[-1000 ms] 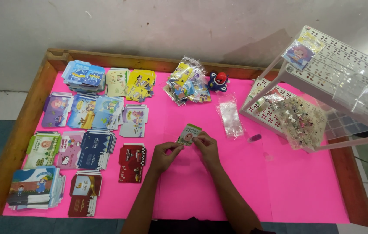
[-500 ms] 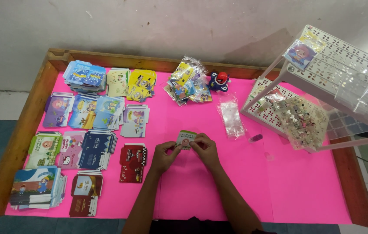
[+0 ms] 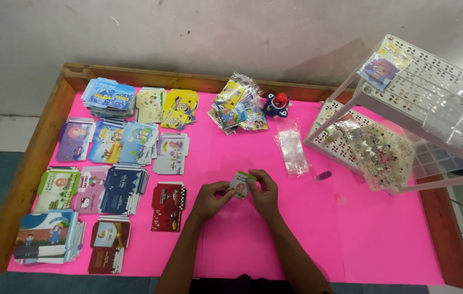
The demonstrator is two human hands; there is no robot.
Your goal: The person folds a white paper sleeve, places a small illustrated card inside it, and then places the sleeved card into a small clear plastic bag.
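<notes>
Holding 1 small green-and-white card packet (image 3: 241, 184) between both hands, above the pink table cover (image 3: 308, 228) near its middle. Left hand (image 3: 211, 199) pinching the packet's lower left edge, fingers closed on it; right hand (image 3: 264, 191) curled around its right side, thumb and fingers gripping. Just left of the left hand, resting flat: a stack of red printed cards (image 3: 168, 205). Farther left, laid out in rows: more card stacks in blue, purple and yellow (image 3: 116, 142). Lying beyond the hands: a clear plastic sleeve (image 3: 291, 147), a pile of bright wrapped packets (image 3: 238, 109), a small red-and-blue toy (image 3: 278, 104). Standing at right: a white perforated rack (image 3: 433, 87).
</notes>
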